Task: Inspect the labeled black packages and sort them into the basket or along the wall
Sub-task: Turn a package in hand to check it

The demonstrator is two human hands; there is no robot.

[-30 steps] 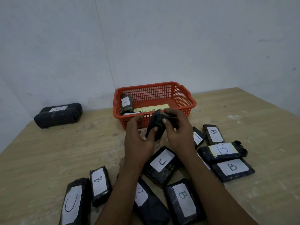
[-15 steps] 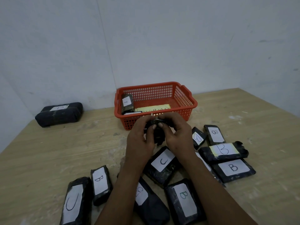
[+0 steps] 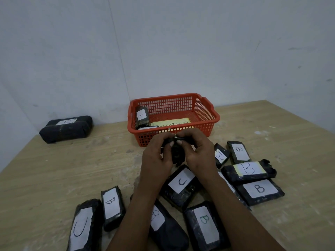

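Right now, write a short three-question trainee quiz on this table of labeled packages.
1. True or false: both hands, left hand and right hand, grip one black package in front of the red basket.
2. Which letter shows on the package standing inside the basket? A) A B) B C) C
3. Fill in: the dark bundle at the far left lies against the ____.

Key: 1 true; 2 A; 3 wall.
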